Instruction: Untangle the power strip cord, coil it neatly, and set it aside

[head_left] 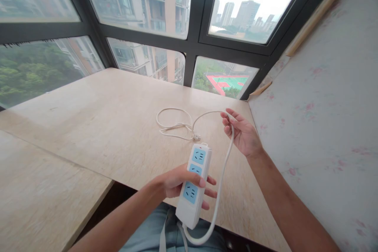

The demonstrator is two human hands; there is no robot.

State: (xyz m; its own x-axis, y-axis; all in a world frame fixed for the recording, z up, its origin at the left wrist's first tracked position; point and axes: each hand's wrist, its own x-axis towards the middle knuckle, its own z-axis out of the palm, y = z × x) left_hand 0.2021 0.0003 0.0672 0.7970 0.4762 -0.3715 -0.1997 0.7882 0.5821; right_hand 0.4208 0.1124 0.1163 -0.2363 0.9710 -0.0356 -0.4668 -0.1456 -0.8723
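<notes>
- From where I stand, the left hand (176, 183) is grasping the power strip (190, 193), thumb across its front, fingers passing behind, their tips showing past the far edge.
- The strip is held up in front of the person's lap, tilted, socket side facing up towards them; I'd guess that grip is meant to steady it while the other hand manages the wire.
- The right hand (244, 136) has the white cord (220, 177) lightly pinched between thumb and bent fingers, up near the wall (310, 126).
- From the strip's lower end the cord swings out in a wide bend and climbs to those fingers, probably raised there to hold the slack away from the strip.
- Past the right fingers it drops to loose loops lying on the surface (124, 118), short of the window (189, 43).
- The plug (196, 137) rests by those loops, just beyond the strip's top end in my view, with no fingers on it.
</notes>
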